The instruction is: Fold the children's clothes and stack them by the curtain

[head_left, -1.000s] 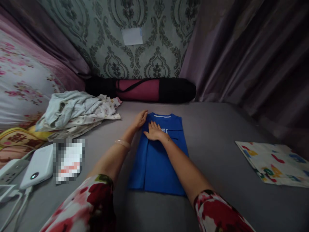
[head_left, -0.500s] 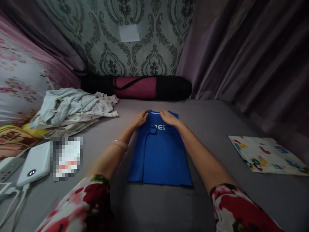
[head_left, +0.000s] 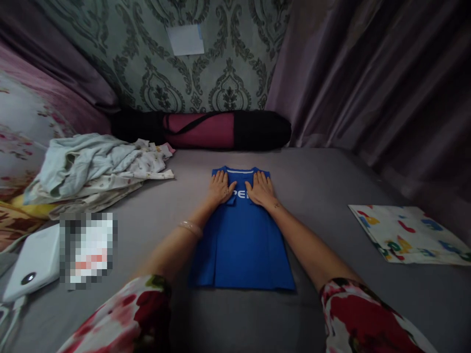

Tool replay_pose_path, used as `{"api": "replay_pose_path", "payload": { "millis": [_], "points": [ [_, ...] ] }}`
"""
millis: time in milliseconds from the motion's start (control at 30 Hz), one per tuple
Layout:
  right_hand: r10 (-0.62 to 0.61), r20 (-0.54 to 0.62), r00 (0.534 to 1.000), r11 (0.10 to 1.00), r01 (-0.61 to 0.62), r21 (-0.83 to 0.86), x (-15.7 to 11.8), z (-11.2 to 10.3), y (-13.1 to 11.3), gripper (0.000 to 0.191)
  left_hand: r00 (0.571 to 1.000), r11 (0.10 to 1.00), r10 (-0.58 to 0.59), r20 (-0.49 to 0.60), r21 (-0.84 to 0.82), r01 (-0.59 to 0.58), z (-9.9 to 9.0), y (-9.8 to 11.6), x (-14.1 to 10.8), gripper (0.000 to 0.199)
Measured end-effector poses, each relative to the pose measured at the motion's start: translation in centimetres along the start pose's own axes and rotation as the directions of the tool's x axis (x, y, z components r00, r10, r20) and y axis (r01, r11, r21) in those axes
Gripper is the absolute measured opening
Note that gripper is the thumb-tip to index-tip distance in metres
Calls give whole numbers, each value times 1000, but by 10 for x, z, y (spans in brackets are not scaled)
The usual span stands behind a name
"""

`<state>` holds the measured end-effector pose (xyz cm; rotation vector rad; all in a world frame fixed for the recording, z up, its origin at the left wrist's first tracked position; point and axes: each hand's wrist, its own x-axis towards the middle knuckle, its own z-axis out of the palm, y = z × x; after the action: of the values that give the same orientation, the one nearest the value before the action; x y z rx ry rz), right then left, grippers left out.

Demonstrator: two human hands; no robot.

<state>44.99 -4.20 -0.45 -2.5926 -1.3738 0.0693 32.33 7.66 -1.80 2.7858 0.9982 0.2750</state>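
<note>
A blue T-shirt [head_left: 243,240] lies on the grey sheet in front of me, its sides and sleeves folded inward over the body. Its neckline faces away from me, and white lettering shows between my hands, partly covered. My left hand [head_left: 221,187] rests flat on the shirt's upper left, fingers stretched toward the shoulder. Pressed flat on the upper right is my right hand [head_left: 260,187], its fingers also extended. Neither hand grips the cloth. A pale bangle circles my left wrist.
A pile of pale clothes [head_left: 99,164] sits at the left, near a white power bank [head_left: 35,262] with a cable. Along the wall lies a black and maroon rolled bag [head_left: 202,130]. A folded colourful-print cloth [head_left: 408,233] is on the right.
Both hands have gone from the shirt's upper edges to lying flat on its top part. The shirt's shoulders look more spread and even. The view has shifted slightly.
</note>
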Motion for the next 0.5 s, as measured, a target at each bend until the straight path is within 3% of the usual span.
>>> {"api": "replay_pose_path", "payload": {
  "millis": [133,333,500],
  "points": [
    [-5,-11,1000,1000,5,-2,1,3,2,70,1000,1000,2,10,-5,-2,-2,-2,1,71],
    [-21,106,994,998,15,58,-2,-15,5,67,1000,999,-26,17,-30,26,-15,2,-5,70],
    [-58,36,998,997,56,54,-19,-21,-4,69,999,999,-50,5,-11,50,-17,12,-20,75]
  ]
}}
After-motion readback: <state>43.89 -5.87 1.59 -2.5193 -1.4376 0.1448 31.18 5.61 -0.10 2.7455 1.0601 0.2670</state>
